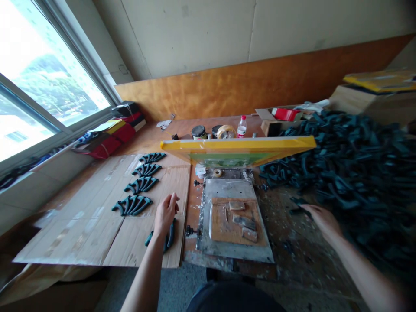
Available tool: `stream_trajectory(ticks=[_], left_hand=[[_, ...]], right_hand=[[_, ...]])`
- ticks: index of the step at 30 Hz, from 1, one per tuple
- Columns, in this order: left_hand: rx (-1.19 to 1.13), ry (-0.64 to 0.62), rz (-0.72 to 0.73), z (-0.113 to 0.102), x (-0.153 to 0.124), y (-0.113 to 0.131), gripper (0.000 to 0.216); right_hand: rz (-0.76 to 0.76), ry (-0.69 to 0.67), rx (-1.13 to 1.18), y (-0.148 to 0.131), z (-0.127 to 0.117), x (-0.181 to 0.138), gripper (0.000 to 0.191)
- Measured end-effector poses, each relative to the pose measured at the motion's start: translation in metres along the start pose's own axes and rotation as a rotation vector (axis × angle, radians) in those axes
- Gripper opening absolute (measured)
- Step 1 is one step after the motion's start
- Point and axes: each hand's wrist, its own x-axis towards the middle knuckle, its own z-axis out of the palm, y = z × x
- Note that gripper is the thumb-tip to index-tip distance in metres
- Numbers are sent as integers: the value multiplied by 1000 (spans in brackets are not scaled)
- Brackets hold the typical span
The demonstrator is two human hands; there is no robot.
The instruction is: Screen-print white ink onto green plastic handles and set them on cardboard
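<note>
in the head view, right of the metal plate [235,187], the right hand [317,215] is pinching a dark green curved piece [297,206] beside a large pile [351,160]. left of the plate, the left hand [166,211] is hanging over cardboard [81,234], fingers loosely curled; whether they are pressing together cannot be told. farther left of the plate, four fanned groups [133,205] are lying.

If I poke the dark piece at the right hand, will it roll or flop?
Probably neither. The dark piece looks crooked, so it likely won't roll far. It may be stiff: similar-looking pieces on the cardboard hold their curves.
</note>
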Motion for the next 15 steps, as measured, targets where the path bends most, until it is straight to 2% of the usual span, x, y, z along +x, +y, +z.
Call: stream_trajectory(ticks=[2, 3, 7, 9, 12, 15], left_hand=[[-157, -11, 39, 6, 3, 30, 45], [-229, -2, 74, 8, 5, 47, 44], [-475, 92, 285, 9, 18, 118, 39], [-551, 125, 363, 8, 26, 146, 40], [-553, 123, 375, 6, 32, 166, 49], [-501, 93, 323, -1, 21, 159, 52]], right_hand=[[-44, -74, 37, -19, 11, -21, 32], [-139, -110, 29, -33, 19, -35, 31], [-759, -263, 40, -96, 62, -97, 31], [-1002, -338, -31, -119, 83, -122, 37], [-1180, -342, -224, -134, 105, -139, 43], [-1219, -299, -324, -130, 108, -139, 49]])
